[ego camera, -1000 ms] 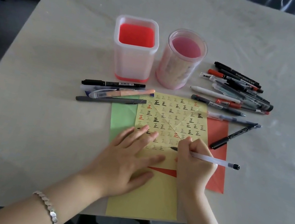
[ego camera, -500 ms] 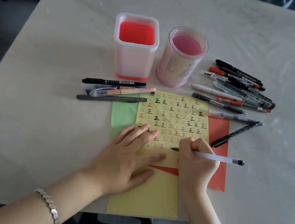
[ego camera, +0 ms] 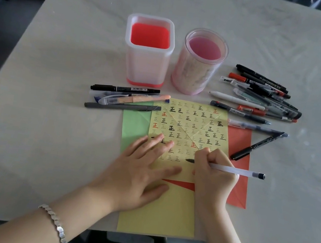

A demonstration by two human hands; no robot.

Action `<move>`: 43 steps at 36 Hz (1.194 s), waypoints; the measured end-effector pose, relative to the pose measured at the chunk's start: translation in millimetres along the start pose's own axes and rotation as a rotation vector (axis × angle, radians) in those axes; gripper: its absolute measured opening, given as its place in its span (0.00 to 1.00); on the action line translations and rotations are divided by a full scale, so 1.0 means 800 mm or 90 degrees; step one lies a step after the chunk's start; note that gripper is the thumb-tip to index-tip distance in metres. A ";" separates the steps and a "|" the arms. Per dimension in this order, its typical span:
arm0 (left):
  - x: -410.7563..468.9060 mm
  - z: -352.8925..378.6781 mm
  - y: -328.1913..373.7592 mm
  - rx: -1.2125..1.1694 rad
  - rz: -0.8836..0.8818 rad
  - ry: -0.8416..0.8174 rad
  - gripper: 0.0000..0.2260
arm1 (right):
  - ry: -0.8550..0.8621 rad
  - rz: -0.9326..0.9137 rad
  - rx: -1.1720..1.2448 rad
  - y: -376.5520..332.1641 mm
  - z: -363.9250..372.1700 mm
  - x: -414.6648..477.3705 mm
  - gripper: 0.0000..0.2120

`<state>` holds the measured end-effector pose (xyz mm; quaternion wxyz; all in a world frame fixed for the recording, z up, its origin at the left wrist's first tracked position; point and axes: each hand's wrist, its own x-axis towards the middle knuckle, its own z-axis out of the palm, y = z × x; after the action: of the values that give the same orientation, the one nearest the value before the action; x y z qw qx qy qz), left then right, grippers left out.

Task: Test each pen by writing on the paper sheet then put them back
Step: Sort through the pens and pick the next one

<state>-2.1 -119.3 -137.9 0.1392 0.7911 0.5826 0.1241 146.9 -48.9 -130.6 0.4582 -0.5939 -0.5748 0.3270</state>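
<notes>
Still clamping white pen in right hand, tip unmoved on yellow sheet, near row; left hand pressing flat, fingers spread; test unfinished.

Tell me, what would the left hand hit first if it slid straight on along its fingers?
Nothing on the yellow sheet blocks it; past the sheet's far edge the left hand would likely meet the round holder, though depth is unclear.
</notes>
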 end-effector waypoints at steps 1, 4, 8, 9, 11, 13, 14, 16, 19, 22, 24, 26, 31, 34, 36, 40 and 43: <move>0.000 0.000 0.000 0.002 0.000 0.000 0.17 | 0.000 0.001 0.002 0.000 0.000 0.000 0.18; 0.000 0.000 0.000 0.004 0.000 0.000 0.17 | -0.001 -0.010 -0.002 0.000 0.001 0.001 0.19; 0.000 -0.001 0.000 0.007 -0.002 0.000 0.17 | 0.003 0.006 0.006 0.001 -0.001 0.002 0.19; 0.000 -0.001 0.000 0.007 -0.002 0.000 0.17 | 0.000 0.006 0.011 0.001 -0.001 0.002 0.19; 0.000 -0.001 0.000 0.007 -0.001 -0.001 0.17 | -0.005 0.001 0.005 0.001 0.000 0.002 0.19; 0.000 0.000 0.000 0.007 0.001 -0.003 0.17 | -0.005 -0.015 -0.013 0.002 0.001 0.002 0.19; -0.001 0.000 0.000 0.008 0.001 -0.004 0.17 | 0.002 -0.015 -0.016 0.002 0.001 0.001 0.19; -0.001 0.000 0.000 0.009 0.000 -0.005 0.17 | 0.027 0.001 -0.010 0.002 0.001 0.001 0.19; 0.000 0.000 0.000 0.009 0.001 -0.007 0.17 | 0.052 -0.009 -0.011 0.001 0.000 0.000 0.20; 0.000 0.000 -0.001 0.008 0.004 -0.002 0.17 | 0.058 0.014 -0.004 -0.001 0.000 0.001 0.19; -0.001 0.001 -0.001 0.004 0.002 0.000 0.17 | 0.069 0.049 0.030 -0.003 -0.003 0.001 0.19; -0.001 0.001 -0.001 -0.001 0.002 0.003 0.17 | 0.060 0.080 0.070 -0.009 -0.009 0.003 0.20; 0.000 0.003 -0.003 0.005 0.010 -0.001 0.17 | -0.101 0.095 0.102 -0.016 -0.030 0.013 0.08; -0.001 0.003 -0.004 -0.001 0.015 0.021 0.16 | -0.176 0.024 -0.034 -0.018 -0.044 0.021 0.06; 0.001 -0.001 -0.001 -0.017 0.001 0.067 0.16 | -0.214 -0.050 -0.176 -0.022 -0.050 0.026 0.14; 0.016 -0.034 0.027 -0.268 -0.127 0.207 0.17 | -0.277 -0.111 -0.266 -0.044 -0.051 0.028 0.24; 0.033 -0.063 0.052 -0.590 -0.243 0.115 0.16 | -0.324 -0.205 -0.292 -0.060 -0.048 0.023 0.27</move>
<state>24.5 -101.7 -74.7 0.4447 0.5123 0.6100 0.4095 165.7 -41.3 -69.8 0.2012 -0.4831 -0.8145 0.2506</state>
